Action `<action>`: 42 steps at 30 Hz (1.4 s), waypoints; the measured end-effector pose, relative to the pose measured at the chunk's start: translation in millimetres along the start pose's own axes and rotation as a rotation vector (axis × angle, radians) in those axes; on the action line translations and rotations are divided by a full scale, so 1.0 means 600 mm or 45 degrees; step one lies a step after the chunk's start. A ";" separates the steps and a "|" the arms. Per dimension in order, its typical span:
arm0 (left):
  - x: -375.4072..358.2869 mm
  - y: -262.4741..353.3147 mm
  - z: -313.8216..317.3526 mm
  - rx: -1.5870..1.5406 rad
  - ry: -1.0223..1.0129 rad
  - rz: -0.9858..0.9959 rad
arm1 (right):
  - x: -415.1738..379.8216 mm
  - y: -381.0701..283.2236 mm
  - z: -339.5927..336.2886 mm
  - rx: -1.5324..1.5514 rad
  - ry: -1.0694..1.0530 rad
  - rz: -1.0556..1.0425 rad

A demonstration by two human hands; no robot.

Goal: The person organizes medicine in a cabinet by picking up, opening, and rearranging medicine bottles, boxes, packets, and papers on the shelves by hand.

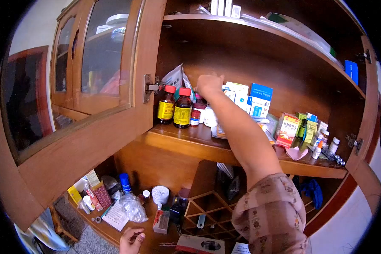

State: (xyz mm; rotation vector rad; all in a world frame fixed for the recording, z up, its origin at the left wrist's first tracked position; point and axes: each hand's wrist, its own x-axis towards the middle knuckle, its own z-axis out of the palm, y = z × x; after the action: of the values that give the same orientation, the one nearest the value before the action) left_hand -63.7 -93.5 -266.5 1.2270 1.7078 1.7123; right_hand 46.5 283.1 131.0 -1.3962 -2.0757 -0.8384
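Note:
My right hand [209, 85] reaches over the middle shelf, at the back of the bottles. I see it from behind, and most of its fingers are hidden, so its grip cannot be made out. Below and left of it stand two brown bottles with red caps and yellow labels, one bottle [182, 111] in front of another bottle [166, 106]. A small red-capped jar [195, 118] and a white bottle [210, 117] sit under my wrist. A silvery pouch [173, 79] leans behind them. My left hand [132, 241], low at the bottom edge, is loosely open with nothing in it.
An open glass-paned door [110, 108] juts out on the left. Medicine boxes, including a red-and-white box [286, 129], and small bottles crowd the shelf's right part. The lower surface bears a plastic bag [133, 208], a white round tub [160, 194] and a wooden lattice rack [211, 209].

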 end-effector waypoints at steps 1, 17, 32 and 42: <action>0.000 0.002 -0.001 0.000 0.001 -0.003 | -0.007 0.002 -0.008 0.042 -0.066 0.007; 0.033 -0.260 -0.093 0.294 0.498 -0.399 | 0.058 0.092 -0.147 0.309 0.164 -0.559; 0.227 -0.441 -0.349 1.056 1.129 -0.143 | -0.364 0.122 -0.312 0.634 0.376 -0.425; 0.320 -0.421 -0.429 1.254 0.354 -0.376 | -0.461 0.159 -0.307 0.466 0.318 -0.394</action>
State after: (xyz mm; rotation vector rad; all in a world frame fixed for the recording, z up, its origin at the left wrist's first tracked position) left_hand -442.1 -47.0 -413.5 0.9936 2.8934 0.8625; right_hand 244.3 3.1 85.4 -0.7519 -2.1391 -0.6650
